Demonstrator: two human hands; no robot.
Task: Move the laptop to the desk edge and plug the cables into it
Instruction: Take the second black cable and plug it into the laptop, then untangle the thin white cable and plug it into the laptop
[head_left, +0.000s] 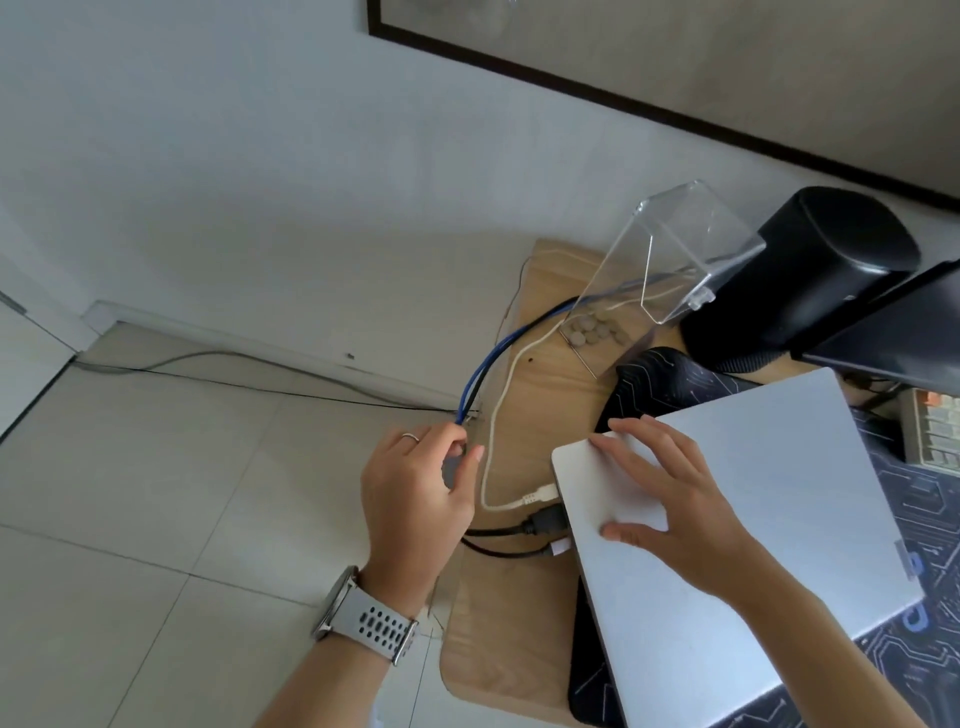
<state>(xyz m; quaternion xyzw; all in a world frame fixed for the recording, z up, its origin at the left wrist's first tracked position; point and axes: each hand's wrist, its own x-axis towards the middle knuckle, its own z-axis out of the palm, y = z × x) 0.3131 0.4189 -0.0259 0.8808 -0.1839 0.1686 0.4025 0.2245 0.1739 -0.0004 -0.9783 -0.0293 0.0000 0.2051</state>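
Left hand (415, 499) fingers pinching blue cable (485, 369), plug hidden; right hand (670, 499) flat, open on laptop (779, 519)

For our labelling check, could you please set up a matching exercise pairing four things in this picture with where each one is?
Things:
1. blue cable
2. white cable
3. right hand
4. clear box

Places:
A. flat on the closed laptop lid
B. standing at the far end of the desk, beside the black speaker
C. pinched in the left hand
D. plug meeting the laptop's left edge

Pairs: 1-C, 2-D, 3-A, 4-B
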